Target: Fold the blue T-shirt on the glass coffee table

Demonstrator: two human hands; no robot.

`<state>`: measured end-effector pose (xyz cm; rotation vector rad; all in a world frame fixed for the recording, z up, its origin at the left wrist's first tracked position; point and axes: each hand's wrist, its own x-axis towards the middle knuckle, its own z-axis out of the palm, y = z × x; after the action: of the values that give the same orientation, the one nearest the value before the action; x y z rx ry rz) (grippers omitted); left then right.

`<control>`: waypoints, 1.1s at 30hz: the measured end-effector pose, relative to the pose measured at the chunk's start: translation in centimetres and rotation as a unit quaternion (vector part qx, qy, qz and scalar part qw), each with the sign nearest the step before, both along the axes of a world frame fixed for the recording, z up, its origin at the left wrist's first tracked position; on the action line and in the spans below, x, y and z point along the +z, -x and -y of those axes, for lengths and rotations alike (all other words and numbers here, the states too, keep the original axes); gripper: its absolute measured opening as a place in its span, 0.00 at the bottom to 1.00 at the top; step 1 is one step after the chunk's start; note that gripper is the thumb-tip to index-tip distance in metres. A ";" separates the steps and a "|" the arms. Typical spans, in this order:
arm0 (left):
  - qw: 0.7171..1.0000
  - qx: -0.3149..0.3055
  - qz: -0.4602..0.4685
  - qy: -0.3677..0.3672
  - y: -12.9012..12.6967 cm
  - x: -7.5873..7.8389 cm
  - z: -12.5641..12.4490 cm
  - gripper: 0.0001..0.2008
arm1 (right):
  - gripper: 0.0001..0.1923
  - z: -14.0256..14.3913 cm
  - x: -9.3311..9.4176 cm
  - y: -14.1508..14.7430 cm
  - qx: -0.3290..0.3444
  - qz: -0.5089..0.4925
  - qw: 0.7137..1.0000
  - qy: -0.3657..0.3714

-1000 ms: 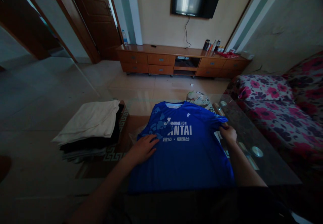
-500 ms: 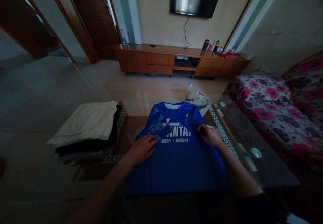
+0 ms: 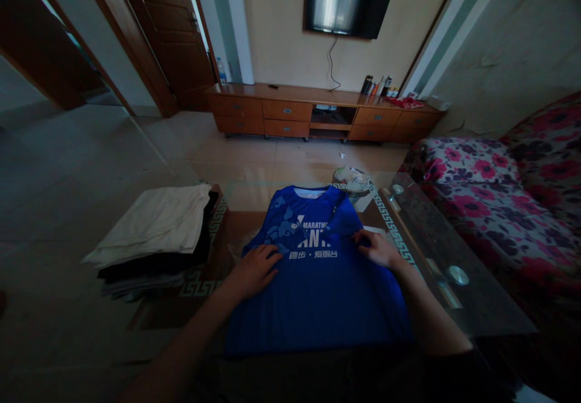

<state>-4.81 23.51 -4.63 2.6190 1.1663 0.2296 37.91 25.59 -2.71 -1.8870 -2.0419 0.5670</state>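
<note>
Here, blue shirt (image 3: 318, 288) spread flat, print side up, on the glass surface (image 3: 436, 282), collar pointing away toward the room. Left hand (image 3: 254, 270) pressed palm down on the shirt's left side, fingers together and flat, not gripping anything; probably there to pin the cloth so it does not slide on the smooth glass. Right hand (image 3: 376, 249) lying on the right sleeve (image 3: 342, 221), which is turned inward over the chest and covers the end of the white lettering; fingers bent onto the cloth, but impossible to tell whether pinching the fold or only pressing it down. Both hands on the upper half of the shirt, well apart from each other, the lower hem hanging close to the near edge of the surface.

Just beside the shirt on the left, a stack of folded clothes (image 3: 154, 233): a pale piece on top, darker ones beneath, edges roughly squared, apart from the shirt and untouched. Beyond the collar, a crumpled pale bundle (image 3: 351, 179) on the floor, contents not clear. No open box or basket in view. Farther back, a long wooden cabinet (image 3: 318, 112) with closed drawers and one open shelf in the middle, something small and dark inside, too dim to name; bottles (image 3: 374, 85) standing on its top. Flowered sofa (image 3: 494, 191) along the right.
</note>
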 end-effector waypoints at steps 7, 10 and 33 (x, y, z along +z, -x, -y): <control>1.000 0.002 -0.006 0.004 -0.2 -0.1 0.1 0.23 | 0.35 0.4 -1.7 2.9 0.023 0.111 0.993 -0.025; 0.999 0.021 0.007 -0.024 -0.3 -0.4 0.2 0.27 | 0.37 0.8 -3.0 3.7 0.040 0.159 0.986 0.037; 0.994 0.099 0.030 -0.033 2.5 -4.0 1.4 0.32 | 0.39 4.6 -3.5 -1.0 -0.003 0.129 0.991 0.037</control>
<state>-7.35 22.11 -8.59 2.5312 1.4217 0.3891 38.91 21.02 -6.20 -2.1052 -2.1987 0.4213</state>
